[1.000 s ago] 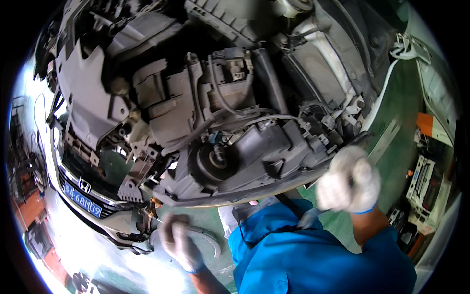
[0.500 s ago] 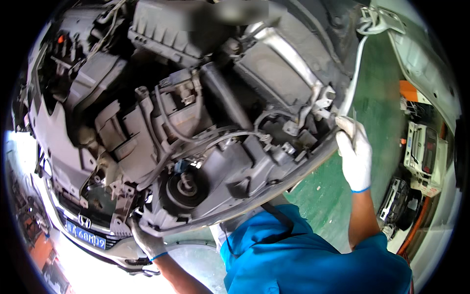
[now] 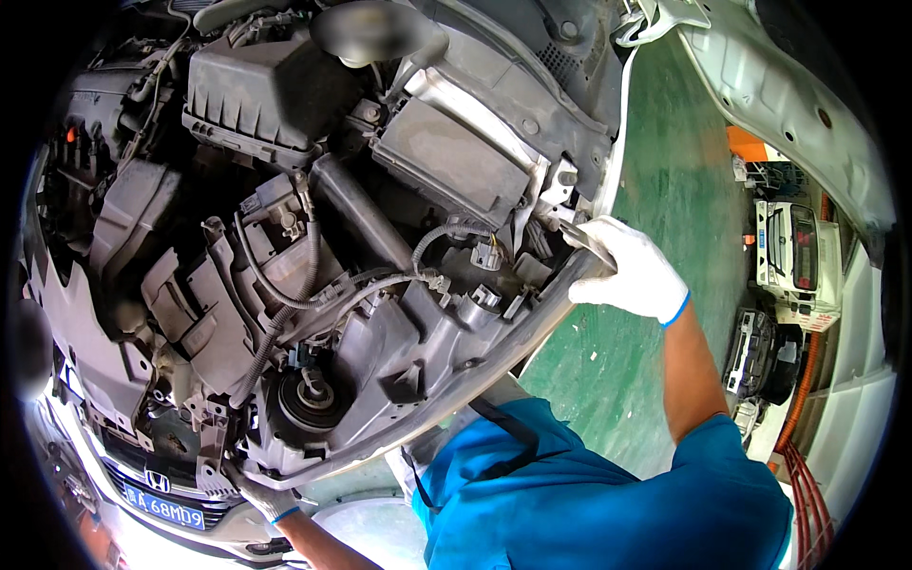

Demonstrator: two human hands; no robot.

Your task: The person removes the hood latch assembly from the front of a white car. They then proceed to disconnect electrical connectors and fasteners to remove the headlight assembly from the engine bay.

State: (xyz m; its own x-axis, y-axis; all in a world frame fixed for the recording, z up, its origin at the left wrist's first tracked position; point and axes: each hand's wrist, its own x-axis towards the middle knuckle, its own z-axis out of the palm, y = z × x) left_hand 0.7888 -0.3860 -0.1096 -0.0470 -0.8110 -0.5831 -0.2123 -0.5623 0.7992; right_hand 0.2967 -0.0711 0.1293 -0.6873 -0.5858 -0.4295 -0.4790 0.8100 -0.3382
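Note:
A headlight (image 3: 375, 347) with a grey plastic housing and a round black cap (image 3: 306, 399) at its back lies across the front corner of an open engine bay. My right hand (image 3: 635, 271), in a white glove, is closed round its right end, thumb below and fingers over the top edge. At the left end, my gloved left hand (image 3: 266, 499) grips the lower corner from beneath; most of its fingers are hidden. A wiring plug (image 3: 487, 255) with a corrugated sleeve hangs above the housing near the right end.
Behind the headlight are a black air filter box (image 3: 252, 90), a fuse box (image 3: 451, 157) and a black pipe (image 3: 361, 211). The white fender (image 3: 760, 66) rises at far right. Another car (image 3: 171, 475) stands at lower left; a toy-like white truck (image 3: 793, 252) shows at right.
The view has shifted, so the engine bay sits further left and lower. My right hand has turned from upright to sideways, with its fingers now over the headlight's end. My left hand stays at its corner.

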